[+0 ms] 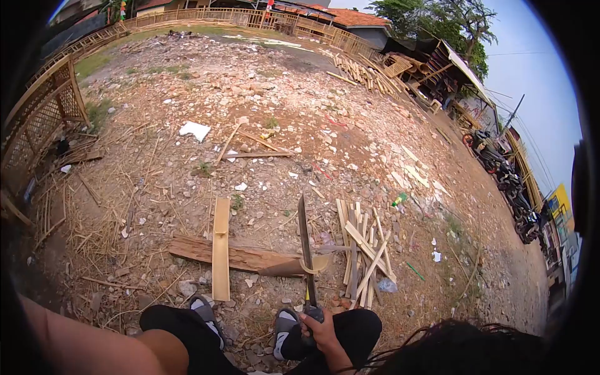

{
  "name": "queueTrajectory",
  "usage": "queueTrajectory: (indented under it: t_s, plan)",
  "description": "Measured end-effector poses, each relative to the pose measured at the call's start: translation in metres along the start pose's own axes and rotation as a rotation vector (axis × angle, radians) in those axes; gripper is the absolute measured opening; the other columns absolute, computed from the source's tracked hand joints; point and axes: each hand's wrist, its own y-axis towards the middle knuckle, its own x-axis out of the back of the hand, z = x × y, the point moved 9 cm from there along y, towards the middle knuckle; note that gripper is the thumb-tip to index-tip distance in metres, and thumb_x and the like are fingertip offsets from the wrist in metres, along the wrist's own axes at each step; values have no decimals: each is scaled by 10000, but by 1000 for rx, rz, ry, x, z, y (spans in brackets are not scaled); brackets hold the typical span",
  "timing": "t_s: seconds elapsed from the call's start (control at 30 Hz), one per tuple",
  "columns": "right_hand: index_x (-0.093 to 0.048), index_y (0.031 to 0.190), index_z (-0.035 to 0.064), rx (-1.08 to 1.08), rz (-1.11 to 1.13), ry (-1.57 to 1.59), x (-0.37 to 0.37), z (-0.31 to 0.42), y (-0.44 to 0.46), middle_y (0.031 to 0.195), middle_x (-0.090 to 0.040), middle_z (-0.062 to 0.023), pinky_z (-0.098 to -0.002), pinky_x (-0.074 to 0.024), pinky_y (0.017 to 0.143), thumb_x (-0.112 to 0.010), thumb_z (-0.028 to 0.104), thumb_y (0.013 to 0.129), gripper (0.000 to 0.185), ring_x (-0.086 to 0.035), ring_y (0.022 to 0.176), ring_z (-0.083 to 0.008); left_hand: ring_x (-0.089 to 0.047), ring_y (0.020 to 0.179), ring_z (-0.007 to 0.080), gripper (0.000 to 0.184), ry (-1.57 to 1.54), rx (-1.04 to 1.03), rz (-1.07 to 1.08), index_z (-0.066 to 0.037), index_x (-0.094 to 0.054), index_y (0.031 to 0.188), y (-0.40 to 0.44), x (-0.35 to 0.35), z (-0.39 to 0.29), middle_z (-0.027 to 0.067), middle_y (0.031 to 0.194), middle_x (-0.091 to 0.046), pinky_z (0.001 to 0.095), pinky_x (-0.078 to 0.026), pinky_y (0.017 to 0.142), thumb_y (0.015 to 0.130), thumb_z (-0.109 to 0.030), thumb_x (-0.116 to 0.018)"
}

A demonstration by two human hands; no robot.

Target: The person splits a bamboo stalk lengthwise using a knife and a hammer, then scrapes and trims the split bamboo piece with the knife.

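Observation:
My right hand (320, 329), low in the centre, is closed around the dark handle of a long machete (304, 234). Its blade points up and away from me. Beside the lower blade is a short curved bamboo piece (315, 265). A weathered wooden beam (250, 255) lies across the ground ahead of my feet, and a split bamboo length (220, 275) rests over it. To the right lies a loose pile of bamboo strips (369, 250). My left arm shows at the lower left, but its hand is out of view.
Rubble and straw cover the ground. Thin wooden slats (256, 154) and a white fragment (195, 130) lie farther ahead. A woven bamboo panel (47, 109) stands at left. Stacked bamboo (372, 78) and parked motorcycles (506, 178) are at right. My sandalled feet flank the near ground.

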Motion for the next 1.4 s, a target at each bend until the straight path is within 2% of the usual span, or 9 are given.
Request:
queueTrajectory:
  t_s: [0.1,0.2,0.43,0.73,0.87,1.0,1.03,1.17,1.4]
  plan:
    - [-540,919,21,40,51,-86,-15,18,-7,676,-576,-35,-250,-409,485,-742,127,862,235,-526,531,-101,-557,1082,282,551,9,85,43,-57,-454,1324,-9,14,4,152,1149,-575,449,-460,955,844,-124,-716]
    - [-571,981,20,28,56,-99,-13,3,-5,661,-582,-6,-224,-409,480,-761,143,853,260,-533,522,-66,-557,1079,281,545,24,133,27,-57,-455,1321,-30,25,19,152,1145,-576,450,-460,954,846,-130,-712]
    - [-566,1019,17,-44,74,-114,-20,6,-8,648,-561,8,-212,-373,463,-774,87,814,301,-503,500,-52,-557,1072,278,531,-11,150,110,-59,-459,1315,-57,14,66,149,1137,-578,452,-459,952,850,-143,-701]
    - [-559,1069,29,-1,37,-33,-24,2,-6,684,-580,0,-214,-396,507,-775,91,793,356,-526,535,-59,-557,1062,274,515,-32,173,83,-60,-464,1308,-74,15,86,147,1126,-582,454,-459,949,855,-160,-688]
    - [-539,1126,33,33,68,-15,-27,1,-2,686,-592,-16,-223,-408,497,-784,105,794,419,-535,536,-67,-558,1058,272,508,-30,180,83,-61,-466,1304,-74,18,89,146,1121,-583,456,-458,948,858,-168,-682]
    - [-493,1203,39,85,79,21,-30,2,-1,714,-611,-36,-232,-425,501,-827,43,740,571,-552,550,-79,-558,1054,270,501,-49,187,79,-62,-468,1301,-76,21,90,144,1116,-584,457,-458,947,860,-176,-676]
    - [-451,1266,43,129,109,-23,-29,0,0,741,-621,-45,-230,-444,530,-846,12,705,687,-575,597,-84,-558,1053,270,499,-45,189,77,-62,-469,1300,-76,20,90,144,1115,-585,457,-458,946,860,-178,-674]
    - [-408,1326,47,183,111,-107,-29,-1,0,774,-625,-52,-234,-468,580,-853,23,705,765,-591,657,-88,-558,1048,268,492,-40,185,74,-63,-471,1297,-78,20,88,143,1110,-586,458,-458,945,863,-185,-668]
    - [-381,1346,50,214,94,-118,-31,1,-1,798,-622,-59,-240,-462,574,-836,19,737,760,-585,666,-82,-558,1041,265,481,-38,186,76,-64,-475,1291,-80,18,87,141,1102,-589,460,-457,943,867,-198,-658]
